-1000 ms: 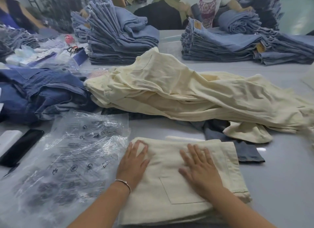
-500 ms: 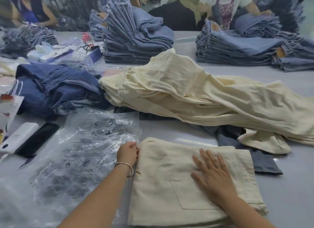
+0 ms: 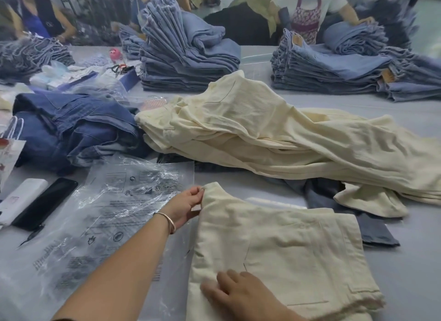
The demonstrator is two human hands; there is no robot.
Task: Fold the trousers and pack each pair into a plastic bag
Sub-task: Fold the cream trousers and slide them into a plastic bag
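A folded pair of cream trousers (image 3: 298, 246) lies on the grey table in front of me, back pocket up. My left hand (image 3: 185, 204), with a bracelet on the wrist, pinches the fold's far left corner and lifts it slightly. My right hand (image 3: 241, 294) rests flat on the near left part of the fold, fingers spread. A stack of clear printed plastic bags (image 3: 107, 215) lies flat just left of the trousers. Behind, a loose heap of unfolded cream trousers (image 3: 274, 139) stretches across the table.
Dark blue jeans (image 3: 71, 127) are piled at the left. A black phone (image 3: 45, 203) and a white device (image 3: 21, 199) lie left of the bags. Stacks of folded light blue jeans (image 3: 186, 58) (image 3: 334, 67) stand at the back, where other people work. A dark garment (image 3: 367, 222) lies right of the fold.
My left hand slid off the fold's top to its left edge and now pinches the far corner. My right hand moved from the middle down to the near left part.
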